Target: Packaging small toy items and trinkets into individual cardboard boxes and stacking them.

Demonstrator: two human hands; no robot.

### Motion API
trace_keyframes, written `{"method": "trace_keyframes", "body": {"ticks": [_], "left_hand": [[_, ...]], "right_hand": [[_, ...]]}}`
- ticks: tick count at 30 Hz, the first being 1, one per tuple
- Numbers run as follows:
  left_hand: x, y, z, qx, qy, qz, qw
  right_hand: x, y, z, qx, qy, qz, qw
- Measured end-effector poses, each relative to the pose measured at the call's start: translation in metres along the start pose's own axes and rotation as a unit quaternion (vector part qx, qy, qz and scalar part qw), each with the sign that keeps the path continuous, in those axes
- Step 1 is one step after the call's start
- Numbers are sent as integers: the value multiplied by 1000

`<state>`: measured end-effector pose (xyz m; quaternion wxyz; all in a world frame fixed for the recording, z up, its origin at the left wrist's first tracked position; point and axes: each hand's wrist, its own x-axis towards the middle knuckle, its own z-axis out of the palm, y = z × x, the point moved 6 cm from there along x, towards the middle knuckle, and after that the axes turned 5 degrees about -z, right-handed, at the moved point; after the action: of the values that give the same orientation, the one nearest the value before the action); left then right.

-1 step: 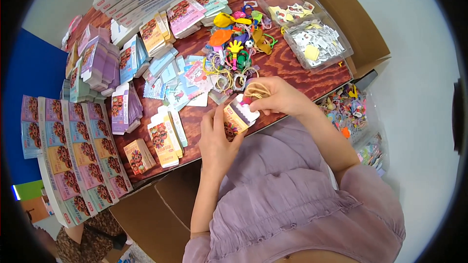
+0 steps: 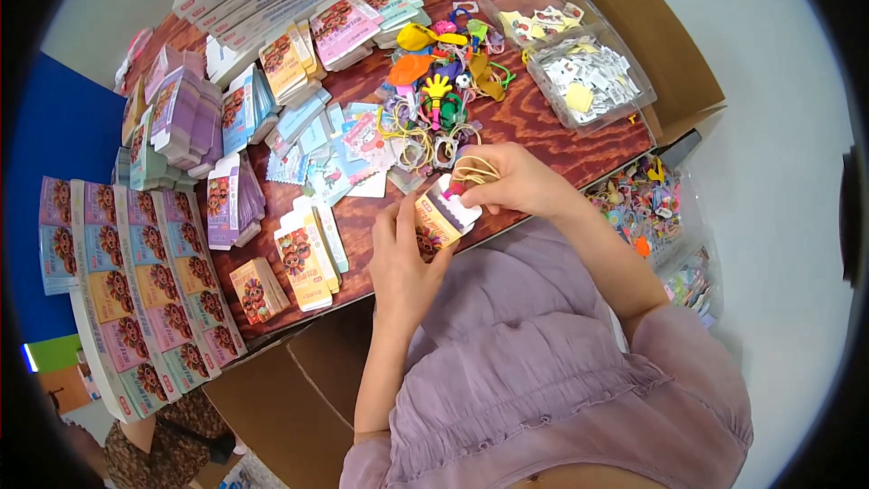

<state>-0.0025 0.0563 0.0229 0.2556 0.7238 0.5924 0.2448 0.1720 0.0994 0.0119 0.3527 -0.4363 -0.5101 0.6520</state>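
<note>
My left hand (image 2: 406,258) grips a small yellow printed carton (image 2: 438,221) at the table's front edge. The carton's top flaps stand open, toward my right hand. Between the fingers of my right hand (image 2: 518,179) is a loop of tan elastic cord (image 2: 476,168), held at the carton's mouth. Something pink shows just inside the opening; most of it is hidden by flaps and fingers. Just beyond my hands lies a heap of small plastic toys (image 2: 437,89) and cords. Left of the heap are light blue and pink packets (image 2: 337,149).
Flat cartons (image 2: 308,254) and an orange stack (image 2: 258,292) lie at front left, with more carton stacks (image 2: 186,118) behind. Clear trays (image 2: 593,81) of small cards stand at far right. Display boxes (image 2: 149,299) fill the left edge. A bag of toys (image 2: 647,204) sits below the table's right edge.
</note>
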Motion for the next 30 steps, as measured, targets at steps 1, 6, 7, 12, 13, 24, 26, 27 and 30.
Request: {"method": "trace_keyframes", "body": {"ticks": [1, 6, 7, 12, 13, 24, 26, 27, 30], "left_hand": [[0, 1, -1, 0, 0, -1, 1000], [-4, -1, 0, -16, 10, -15, 1000], [-5, -1, 0, -15, 9, -14, 1000], [-8, 0, -4, -16, 26, -5, 1000], [-10, -1, -5, -16, 25, -3, 1000], [-1, 8, 9, -164, -135, 26, 977], [4, 21, 12, -194, -172, 68, 963], [5, 31, 15, -223, -210, 111, 946], [12, 42, 23, -311, -288, 79, 902]], "right_hand": [[1, 2, 3, 1, -1, 1, 1000], [-1, -4, 12, -192, 9, -55, 980], [-2, -8, 13, -210, 8, -66, 975], [-4, 2, -1, -45, 31, -23, 998], [-5, 7, -5, 58, 32, -5, 998], [-17, -6, -54, -51, 157, -71, 984], [-17, -5, -52, -14, 129, -80, 988], [-17, -4, -49, 23, 103, -88, 991], [-19, -2, -43, 11, 57, -110, 992]]}}
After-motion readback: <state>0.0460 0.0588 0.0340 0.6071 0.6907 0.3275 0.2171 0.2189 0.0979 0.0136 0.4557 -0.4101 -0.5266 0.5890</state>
